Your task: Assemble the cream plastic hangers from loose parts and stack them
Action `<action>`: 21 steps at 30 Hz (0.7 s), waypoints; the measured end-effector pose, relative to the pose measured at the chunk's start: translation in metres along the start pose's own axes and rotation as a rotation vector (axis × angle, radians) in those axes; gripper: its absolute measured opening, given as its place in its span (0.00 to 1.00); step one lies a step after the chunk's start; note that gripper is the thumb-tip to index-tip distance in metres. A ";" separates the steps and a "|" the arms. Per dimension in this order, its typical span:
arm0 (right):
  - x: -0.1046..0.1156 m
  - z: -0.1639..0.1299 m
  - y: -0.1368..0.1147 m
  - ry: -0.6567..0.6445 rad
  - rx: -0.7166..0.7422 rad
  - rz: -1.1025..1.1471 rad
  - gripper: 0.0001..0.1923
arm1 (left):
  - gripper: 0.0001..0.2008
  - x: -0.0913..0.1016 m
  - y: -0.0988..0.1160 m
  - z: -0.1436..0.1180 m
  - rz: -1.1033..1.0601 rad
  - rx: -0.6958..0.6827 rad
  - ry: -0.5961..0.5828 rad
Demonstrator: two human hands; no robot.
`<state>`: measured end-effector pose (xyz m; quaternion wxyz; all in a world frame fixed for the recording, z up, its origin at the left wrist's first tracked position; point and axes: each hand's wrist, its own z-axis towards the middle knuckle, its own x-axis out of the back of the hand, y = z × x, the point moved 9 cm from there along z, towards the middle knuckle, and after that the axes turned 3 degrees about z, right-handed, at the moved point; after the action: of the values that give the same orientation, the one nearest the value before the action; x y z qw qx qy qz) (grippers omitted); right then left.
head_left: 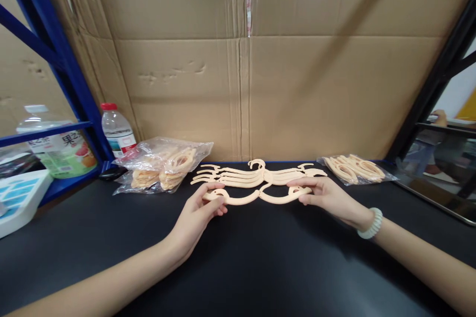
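Hanger (259, 197), a pale cream plastic one, thin and curved w/ a small hook at its middle, lay flat on the black tabletop (238, 267), long axis running left-right across the person's front. Left hand (203, 213) had its fingers pinched shut on the hanger's left end, thumb on top, other fingers curled under as far as I could see. Right hand (327, 195), w/ a pale beaded bracelet (372, 223) at the wrist, was clamped on the right end the same way, thumb over, fingers below. So each hand sat at one tip, the hanger spanning the gap between them, its hook pointing away from the person; neither hand looked nearer than the other.

Just behind the held hanger, touching or nearly so, lay a stack of matching cream plastic hangers (258, 174), also lined up left-right, hooks toward the brown cardboard wall (245, 69). Left of that stack: a crumpled clear plastic bag of more cream pieces (163, 166). Right of the stack: a smaller clear bag of the same parts (353, 168). Further left of the stack, a clear water bottle w/ red cap (118, 131) stood upright beside the blue metal shelf frame (63, 69). Couldn't tell if the held hanger was lifted clear of the tabletop or resting on it.
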<state>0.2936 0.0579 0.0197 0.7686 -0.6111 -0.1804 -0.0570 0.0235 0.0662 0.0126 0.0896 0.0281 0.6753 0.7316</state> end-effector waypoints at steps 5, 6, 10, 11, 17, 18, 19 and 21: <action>-0.017 -0.005 -0.004 -0.112 -0.039 0.113 0.17 | 0.22 -0.006 0.002 -0.002 0.037 -0.034 -0.056; -0.022 -0.006 -0.005 -0.125 -0.049 0.140 0.17 | 0.23 -0.009 0.003 -0.002 0.046 -0.039 -0.073; -0.039 -0.010 -0.013 -0.089 -0.050 0.292 0.19 | 0.22 -0.020 0.004 -0.005 0.066 -0.049 -0.117; -0.042 -0.011 -0.014 -0.069 -0.047 0.333 0.20 | 0.21 -0.023 0.004 -0.006 0.076 -0.048 -0.129; -0.051 -0.015 -0.016 -0.009 -0.073 0.489 0.20 | 0.16 -0.043 -0.001 -0.013 0.131 -0.021 -0.239; -0.052 -0.015 -0.018 -0.025 -0.066 0.475 0.18 | 0.16 -0.044 -0.002 -0.014 0.135 -0.016 -0.244; -0.054 -0.016 -0.020 -0.046 -0.055 0.443 0.16 | 0.16 -0.044 -0.002 -0.014 0.137 -0.011 -0.245; -0.059 -0.018 -0.026 -0.105 -0.031 0.341 0.12 | 0.15 -0.044 -0.003 -0.015 0.137 -0.009 -0.242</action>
<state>0.2343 0.0259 0.0199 0.7471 -0.6468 -0.1129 0.1034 0.0643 0.0447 0.0123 0.1203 0.1618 0.6528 0.7302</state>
